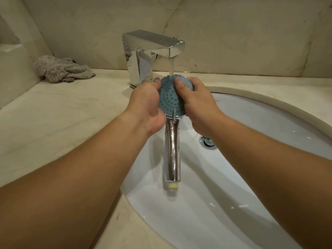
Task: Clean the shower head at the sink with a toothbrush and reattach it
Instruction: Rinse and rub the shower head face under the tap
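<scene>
Over the white oval sink and under the running chrome tap, the shower head is held face up. It has a round blue-grey face dotted with nozzles, a chrome rim, and a shiny chrome handle pointing back at the camera with a pale yellowish end. Left hand grips its left edge, fingers curled round. Right hand clamps the right edge, thumb pressing the wet face. Water strikes the top rim.

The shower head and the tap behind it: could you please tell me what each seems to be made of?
Shower head: chrome-look handle, mirror-bright with reflections, metal or plated plastic; its blue face looks like matte rubber or plastic with raised nubs. Tap: polished, seemingly chromed metal, sharp-edged and reflective.
</scene>
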`<state>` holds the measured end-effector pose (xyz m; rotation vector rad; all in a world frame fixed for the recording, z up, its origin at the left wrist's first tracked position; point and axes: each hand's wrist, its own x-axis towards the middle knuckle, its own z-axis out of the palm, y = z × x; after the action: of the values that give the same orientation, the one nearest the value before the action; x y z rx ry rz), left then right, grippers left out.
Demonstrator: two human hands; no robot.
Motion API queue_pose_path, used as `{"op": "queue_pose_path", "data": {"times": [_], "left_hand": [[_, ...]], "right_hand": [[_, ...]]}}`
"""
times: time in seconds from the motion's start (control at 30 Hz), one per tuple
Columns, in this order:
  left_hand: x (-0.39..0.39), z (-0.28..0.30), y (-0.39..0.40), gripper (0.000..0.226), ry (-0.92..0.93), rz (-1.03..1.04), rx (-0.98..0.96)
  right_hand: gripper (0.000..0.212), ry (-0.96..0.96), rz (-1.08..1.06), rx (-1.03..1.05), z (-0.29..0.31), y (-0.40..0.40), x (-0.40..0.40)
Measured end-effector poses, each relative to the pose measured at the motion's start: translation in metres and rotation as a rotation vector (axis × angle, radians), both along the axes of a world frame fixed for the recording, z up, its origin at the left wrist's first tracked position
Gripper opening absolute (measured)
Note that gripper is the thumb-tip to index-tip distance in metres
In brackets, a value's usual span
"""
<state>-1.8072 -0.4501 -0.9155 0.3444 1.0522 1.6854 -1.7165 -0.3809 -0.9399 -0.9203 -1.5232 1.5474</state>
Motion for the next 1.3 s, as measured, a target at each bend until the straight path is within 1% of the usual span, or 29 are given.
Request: {"op": "queue_pose_path", "data": {"times": [0.03, 0.1, 0.17, 0.23, 0.27, 0.37, 0.47, 0.57, 0.67, 0.73, 0.9, 1.03, 1.1, 1.17, 1.2, 1.3], "left_hand": [[-0.001, 0.0, 0.0, 0.035, -0.001, -0.002, 0.001], [-0.003, -0.001, 0.0, 0.038, 0.01, -0.008, -0.009], [-0.005, -0.001, 0.001, 0.041, 0.012, -0.017, -0.016], [-0.006, -0.002, 0.002, 0.043, 0.017, -0.019, -0.026], [-0.006, -0.003, 0.003, 0.044, 0.019, -0.017, -0.03], [-0.006, -0.004, 0.003, 0.041, 0.006, -0.014, -0.014], [-0.008, -0.005, 0.002, 0.039, 0.006, -0.017, 0.005], [-0.01, -0.005, 0.001, 0.04, -0.009, -0.03, 0.008], [-0.01, -0.005, 0.002, 0.041, -0.026, -0.041, 0.0], [-0.01, -0.005, 0.003, 0.04, -0.025, -0.038, -0.002], [-0.011, -0.008, 0.006, 0.041, -0.028, -0.026, 0.015], [-0.007, -0.008, 0.007, 0.04, -0.039, -0.006, 0.021], [-0.002, -0.007, 0.005, 0.037, -0.026, -0.01, 0.013], [0.0, -0.008, 0.004, 0.034, -0.022, -0.015, 0.001], [-0.001, -0.007, 0.003, 0.034, -0.032, -0.014, -0.001], [-0.007, -0.005, 0.002, 0.039, -0.072, -0.02, -0.009]], "right_hand": [[0.031, 0.003, 0.056, -0.009, 0.001, 0.003, 0.003], [0.031, 0.036, 0.25, -0.04, 0.004, 0.012, 0.015], [0.04, 0.037, 0.449, -0.055, 0.009, 0.021, 0.03], [0.053, -0.026, 0.552, -0.003, 0.013, 0.027, 0.041], [0.059, -0.08, 0.554, 0.059, 0.014, 0.027, 0.043], [0.078, -0.274, 0.458, 0.267, 0.014, 0.02, 0.04], [0.084, -0.311, 0.403, 0.327, 0.006, 0.017, 0.034], [0.076, -0.237, 0.471, 0.216, 0.009, 0.018, 0.035], [0.061, -0.149, 0.552, 0.094, 0.012, 0.023, 0.041], [0.05, -0.075, 0.529, 0.024, 0.009, 0.023, 0.041], [0.037, -0.048, 0.375, 0.067, 0.003, 0.017, 0.026], [0.026, -0.054, 0.098, 0.11, -0.005, 0.007, 0.009], [0.031, -0.072, -0.062, 0.122, -0.008, 0.0, 0.0], [0.041, -0.078, -0.146, 0.121, -0.009, -0.003, -0.003], [0.044, -0.086, -0.122, 0.126, -0.01, -0.001, -0.003], [0.061, -0.046, 0.164, 0.105, -0.016, 0.007, 0.007]]}}
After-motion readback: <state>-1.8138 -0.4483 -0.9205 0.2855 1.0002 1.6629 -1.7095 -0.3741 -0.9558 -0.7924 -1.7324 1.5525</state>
